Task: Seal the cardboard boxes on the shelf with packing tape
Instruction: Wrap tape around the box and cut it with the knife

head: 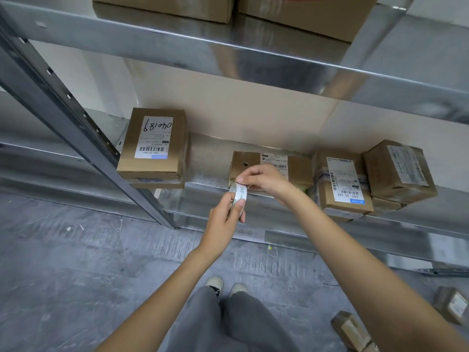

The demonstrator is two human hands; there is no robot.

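Two hands meet over the shelf edge, seen from my head camera. Nearest, loose small cartons (351, 329) lie on the concrete floor (76, 275) by my shoes. Above them my left hand (223, 217) grips the roll of packing tape (239, 195), fingers curled round its rim, while my right hand (264, 180) pinches at the roll's top, seemingly picking for the free end; whether any tape has lifted I cannot tell.

Just behind the hands, on the metal shelf (215, 186), sits the flat cardboard box (297, 171) that I judge to be next for sealing, its label facing up. Well apart to the left stands a labelled box (154, 146); just beside it on the right, two more boxes (341, 184) (398, 171) crowd together, both apparently taped already.

To do this step well, I would hold the roll steady, peel the end squarely so it does not split, draw out enough to overhang both edges, then lay it along the flap seam and press it flat.
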